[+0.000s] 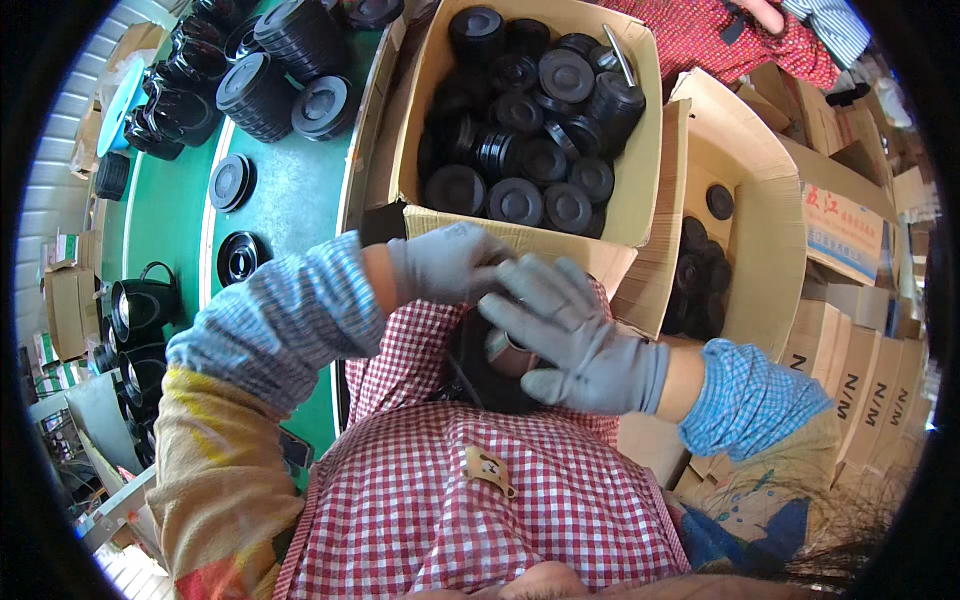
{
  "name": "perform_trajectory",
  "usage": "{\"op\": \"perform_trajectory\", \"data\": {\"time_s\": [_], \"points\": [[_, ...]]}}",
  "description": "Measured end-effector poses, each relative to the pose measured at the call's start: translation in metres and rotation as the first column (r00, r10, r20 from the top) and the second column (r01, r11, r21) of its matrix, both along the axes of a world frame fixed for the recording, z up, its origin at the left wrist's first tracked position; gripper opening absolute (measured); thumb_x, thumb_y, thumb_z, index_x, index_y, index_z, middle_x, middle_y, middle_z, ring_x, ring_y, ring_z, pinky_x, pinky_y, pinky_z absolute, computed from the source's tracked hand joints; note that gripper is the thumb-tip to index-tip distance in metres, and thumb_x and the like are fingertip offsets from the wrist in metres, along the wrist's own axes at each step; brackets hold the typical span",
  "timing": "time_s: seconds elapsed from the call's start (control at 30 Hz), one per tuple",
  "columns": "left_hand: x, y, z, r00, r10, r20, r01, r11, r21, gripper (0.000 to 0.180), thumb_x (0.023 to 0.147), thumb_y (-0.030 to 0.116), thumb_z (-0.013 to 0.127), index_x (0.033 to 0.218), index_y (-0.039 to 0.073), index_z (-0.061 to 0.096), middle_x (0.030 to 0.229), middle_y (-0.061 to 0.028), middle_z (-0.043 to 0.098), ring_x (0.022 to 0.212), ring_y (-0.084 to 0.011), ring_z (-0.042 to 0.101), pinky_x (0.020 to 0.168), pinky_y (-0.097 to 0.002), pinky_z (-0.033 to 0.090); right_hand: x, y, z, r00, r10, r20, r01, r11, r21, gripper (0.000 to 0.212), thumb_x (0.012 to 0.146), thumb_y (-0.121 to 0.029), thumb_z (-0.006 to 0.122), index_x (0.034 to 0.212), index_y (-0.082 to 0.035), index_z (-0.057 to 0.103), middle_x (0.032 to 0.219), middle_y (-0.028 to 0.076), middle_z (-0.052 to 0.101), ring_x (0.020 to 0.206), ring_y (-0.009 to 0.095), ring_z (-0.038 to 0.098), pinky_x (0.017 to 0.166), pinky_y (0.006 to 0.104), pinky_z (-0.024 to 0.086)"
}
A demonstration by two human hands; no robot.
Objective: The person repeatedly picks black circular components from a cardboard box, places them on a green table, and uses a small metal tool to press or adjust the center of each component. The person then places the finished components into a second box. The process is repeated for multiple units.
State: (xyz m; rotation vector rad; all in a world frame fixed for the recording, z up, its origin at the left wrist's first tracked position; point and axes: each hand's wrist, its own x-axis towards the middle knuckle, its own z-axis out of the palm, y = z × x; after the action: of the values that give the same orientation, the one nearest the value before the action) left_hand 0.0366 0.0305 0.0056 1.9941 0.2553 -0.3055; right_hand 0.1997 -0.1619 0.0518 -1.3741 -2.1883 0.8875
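Both hands wear grey gloves and meet in front of my chest, above my lap. My left hand (445, 262) has its fingers curled, and whatever lies in them is hidden. My right hand (575, 335) has its fingers stretched out and its thumb apart. Its fingertips come close to the left hand's fingers. Below and between the hands, a rounded black vessel (475, 365) rests at my lap, with a shiny opening partly covered by the right hand. Just beyond, a cardboard box (650, 190) holds many round black lids (566, 76).
A green worktable (290, 195) at the left carries stacked black discs (255, 95), a single black ring-shaped part (240, 258) and black pots (143, 305). On the right stands a second open box (765, 230) with black lids in it. Cartons (860, 390) fill the right side. Another person's red sleeve (690, 35) shows at the top.
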Motion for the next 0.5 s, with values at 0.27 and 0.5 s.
{"op": "perform_trajectory", "data": {"time_s": [0.27, 0.5], "points": [[0.016, -0.016, -0.007, 0.587, 0.555, 0.589, -0.637, 0.766, -0.087, 0.034, 0.091, 0.027, 0.065, 0.112, 0.002, 0.068, 0.105, -0.0146, 0.069, 0.099, -0.0313, 0.067, 0.086, -0.044, 0.054, -0.006, 0.009, -0.014, 0.665, -0.157, -0.73, -0.065, 0.962, -0.267, 0.086, 0.101, -0.07, 0.022, 0.164, -0.014, 0.006, 0.165, 0.022, 0.021, 0.148, 0.036, 0.03, 0.12, 0.0451, 0.024], [0.002, -0.133, 0.076, 0.638, -0.281, 0.717, -0.19, 0.845, 0.501, 0.038, 0.08, 0.038, 0.069, 0.11, 0.014, 0.066, 0.121, -0.0087, 0.06, 0.103, -0.0262, 0.061, 0.086, -0.0429, 0.051, -0.006, 0.008, -0.002, 0.375, -0.332, -0.866, -0.238, 0.868, -0.436, 0.105, 0.085, -0.09, 0.02, 0.165, -0.023, 0.004, 0.167, 0.015, 0.02, 0.145, 0.032, 0.035, 0.12, 0.0478, 0.026]]}}
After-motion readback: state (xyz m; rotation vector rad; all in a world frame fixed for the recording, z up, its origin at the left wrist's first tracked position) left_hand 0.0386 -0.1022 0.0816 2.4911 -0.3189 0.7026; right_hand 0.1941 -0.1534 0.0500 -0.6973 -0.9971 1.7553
